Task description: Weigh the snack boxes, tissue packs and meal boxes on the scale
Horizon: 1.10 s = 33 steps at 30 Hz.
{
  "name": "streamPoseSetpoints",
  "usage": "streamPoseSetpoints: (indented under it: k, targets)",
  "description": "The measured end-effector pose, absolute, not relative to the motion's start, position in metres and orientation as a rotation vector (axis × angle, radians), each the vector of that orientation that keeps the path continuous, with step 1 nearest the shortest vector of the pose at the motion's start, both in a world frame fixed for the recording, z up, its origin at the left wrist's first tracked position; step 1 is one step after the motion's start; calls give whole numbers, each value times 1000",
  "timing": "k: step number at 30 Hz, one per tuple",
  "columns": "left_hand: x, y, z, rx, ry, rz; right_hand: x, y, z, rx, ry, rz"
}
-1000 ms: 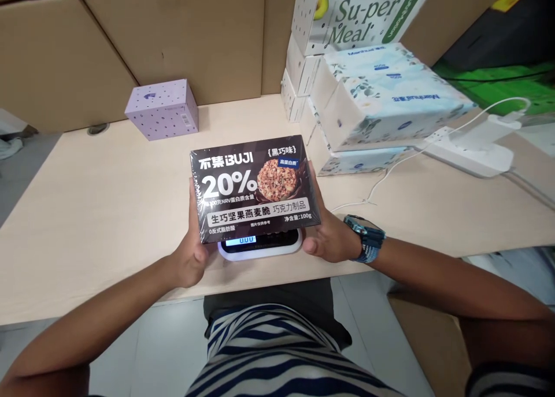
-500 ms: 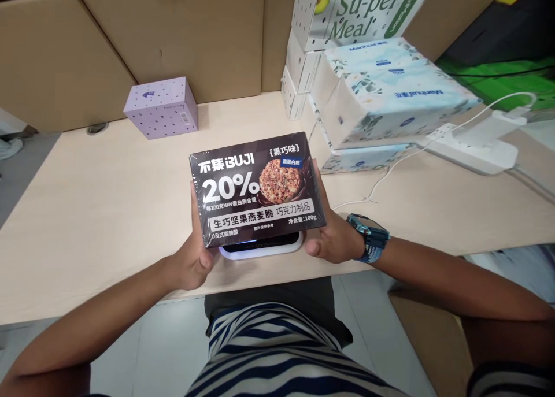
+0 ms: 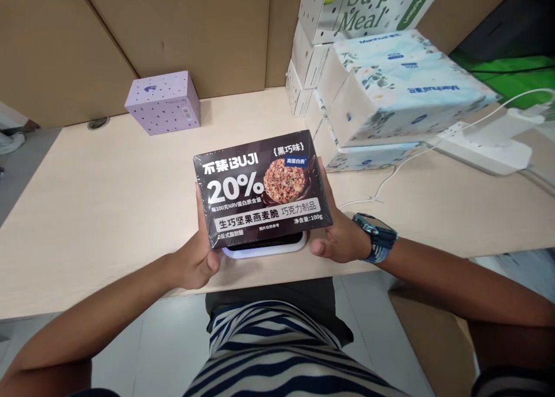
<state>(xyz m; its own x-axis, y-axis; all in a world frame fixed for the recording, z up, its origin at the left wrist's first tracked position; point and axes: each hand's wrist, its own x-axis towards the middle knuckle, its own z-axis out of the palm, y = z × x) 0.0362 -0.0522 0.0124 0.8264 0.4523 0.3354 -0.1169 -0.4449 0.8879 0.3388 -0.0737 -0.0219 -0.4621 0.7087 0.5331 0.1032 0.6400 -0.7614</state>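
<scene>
A dark brown snack box [image 3: 263, 189] in shiny wrap, with a round oat crisp pictured on its front, is held tilted between my two hands. My left hand [image 3: 200, 252] grips its left side, and my right hand [image 3: 342, 232] its right side; most of the fingers are hidden by the box. Below it on the table lies a white-rimmed digital scale [image 3: 269, 249]. The box covers most of the scale, so its readout cannot be seen. A watch [image 3: 376, 235] sits on my right wrist.
A purple dotted box [image 3: 163, 103] stands at the back left of the table [image 3: 108, 212]. At the right are stacked tissue packs [image 3: 407, 91], a Su-per Meal box [image 3: 377, 7], and a white power strip [image 3: 489, 143] with a cable [image 3: 377, 192]. Cardboard [image 3: 182, 33] lines the back.
The box has tilted a little more and shifted slightly right in view, with both hands still on it. The scale's lit readout, visible a second ago, is now covered.
</scene>
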Motion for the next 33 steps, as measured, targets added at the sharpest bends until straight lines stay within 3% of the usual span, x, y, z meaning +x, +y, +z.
streamPoseSetpoints:
  k: [33]
  targets:
    - [29, -54, 0, 1913, 304, 758, 340, -73, -25, -741, -1938, 920]
